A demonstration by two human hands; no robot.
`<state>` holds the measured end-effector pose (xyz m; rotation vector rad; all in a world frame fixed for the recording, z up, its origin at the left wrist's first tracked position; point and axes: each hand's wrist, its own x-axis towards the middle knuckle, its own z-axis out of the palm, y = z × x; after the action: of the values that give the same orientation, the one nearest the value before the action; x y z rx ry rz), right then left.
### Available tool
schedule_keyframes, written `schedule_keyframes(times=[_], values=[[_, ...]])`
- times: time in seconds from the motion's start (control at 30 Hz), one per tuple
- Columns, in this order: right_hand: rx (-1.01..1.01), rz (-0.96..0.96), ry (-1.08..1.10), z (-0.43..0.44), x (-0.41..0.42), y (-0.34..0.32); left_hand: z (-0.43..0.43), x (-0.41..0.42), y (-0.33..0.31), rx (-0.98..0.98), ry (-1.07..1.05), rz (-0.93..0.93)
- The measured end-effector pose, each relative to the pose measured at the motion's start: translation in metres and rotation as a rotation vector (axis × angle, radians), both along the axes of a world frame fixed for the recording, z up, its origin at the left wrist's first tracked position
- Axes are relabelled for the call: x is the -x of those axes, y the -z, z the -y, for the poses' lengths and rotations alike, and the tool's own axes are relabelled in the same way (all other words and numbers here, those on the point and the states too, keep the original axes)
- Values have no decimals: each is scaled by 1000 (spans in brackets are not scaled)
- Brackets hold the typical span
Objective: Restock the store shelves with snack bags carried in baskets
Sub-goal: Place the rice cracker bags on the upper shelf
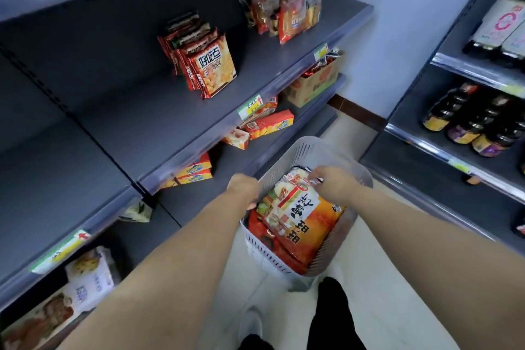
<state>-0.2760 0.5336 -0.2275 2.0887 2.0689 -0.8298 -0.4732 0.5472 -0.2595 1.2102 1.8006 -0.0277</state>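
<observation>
Left hand (pixel 243 190) is gripping the pale slatted plastic basket (pixel 308 148) by its near-left rim. Right hand's grip (pixel 332 185) is pinching the far top edge of the big orange-and-white snack bag (pixel 301 216) lying uppermost, long axis running toward the person; the grey shelf (pixel 159 122) is lying up-left.

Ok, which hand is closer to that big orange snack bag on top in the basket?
Right. The right hand pinches the far end of the orange snack bag, touching it. The left hand grips the basket rim beside the bag.
</observation>
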Motion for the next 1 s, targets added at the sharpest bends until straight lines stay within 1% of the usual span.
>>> schedule_keyframes(times=[0.03, 0.07, 0.1, 0.17, 0.2, 0.23, 0.27, 0.33, 0.43, 0.5, 0.6, 0.67, 0.83, 0.87, 0.93, 1.0], values=[[20, -1, -30, -7, -2, 7, -4, -3, 3, -48, 57, -112], [41, -4, -63, -16, -6, 15, -4, -7, 10, -68, 120, -142], [61, -4, -100, -26, -10, 23, -6, -12, 16, -44, 50, -126], [105, 8, -175, -46, -20, 39, -12, -20, 41, -9, -194, 22], [123, 17, -213, -54, -24, 46, -14, -21, 51, 17, -349, 91], [143, 25, -259, -64, -30, 53, -16, -26, 60, -11, -424, 113], [156, 28, -305, -74, -36, 60, -19, -32, 69, 6, -490, 135], [177, 24, -378, -92, -48, 75, -24, -45, 91, 48, -505, 124], [184, 12, -430, -113, -65, 92, -25, -59, 122, 54, -458, -35], [182, 18, -465, -124, -75, 102, -25, -66, 136, 105, -454, -99], [195, -8, -480, -134, -85, 111, -28, -69, 153, 118, -494, -129], [214, -17, -492, -138, -89, 115, -32, -70, 163, 123, -489, -187], [217, -32, -518, -142, -95, 119, -36, -81, 171, 239, -490, -289], [217, -31, -516, -141, -95, 120, -38, -86, 169, 259, -509, -304], [227, -39, -522, -139, -93, 121, -39, -91, 168, 227, -603, -293], [246, -65, -526, -137, -89, 123, -35, -89, 169, 180, -759, -281]])
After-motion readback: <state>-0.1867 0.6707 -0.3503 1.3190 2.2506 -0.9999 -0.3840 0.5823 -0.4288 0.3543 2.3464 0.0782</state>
